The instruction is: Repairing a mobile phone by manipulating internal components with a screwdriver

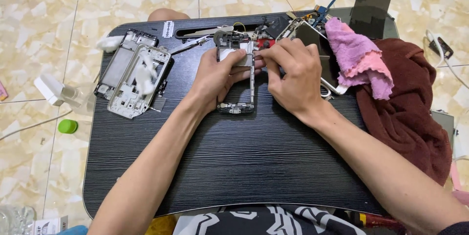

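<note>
Steadying the stripped phone frame [238,76] mid-tray [234,166] in my left hand's [220,76] clasp, I pinch its right edge with my right hand [293,76], seemingly mid-disassembly, needing gentle prying next.

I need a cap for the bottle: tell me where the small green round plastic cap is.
The small green round plastic cap lies on the tiled floor at the head view's left, just off the black tray table, below the white charger plug.

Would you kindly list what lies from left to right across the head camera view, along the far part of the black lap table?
White spray bottle → empty phone frames → left hand → right hand → pink cloth → maroon towel.
</note>
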